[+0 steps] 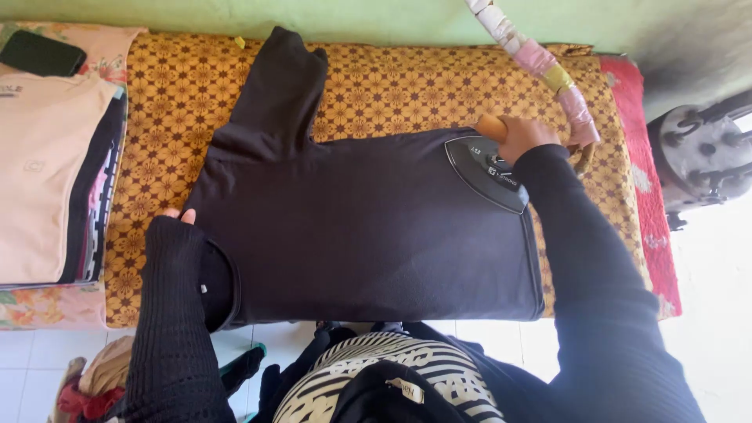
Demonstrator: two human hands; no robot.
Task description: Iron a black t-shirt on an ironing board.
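A black shirt [352, 227] lies flat on a yellow-brown patterned cloth [392, 86], one sleeve pointing up toward the wall. My right hand [523, 137] grips the wooden handle of a black iron [486, 172], which rests on the shirt's right part. Its cord, wrapped in pink and yellow tape [548, 66], rises toward the top. My left hand [176, 227], in a black knitted sleeve, presses flat on the shirt's collar end at the left, fingers mostly hidden.
A stack of folded clothes [47, 172] with a black phone [41, 53] on top sits at the left. A red cloth edge [646, 188] and a dark metal machine [701, 153] are at the right. Loose garments [94, 384] lie on the white tiled floor.
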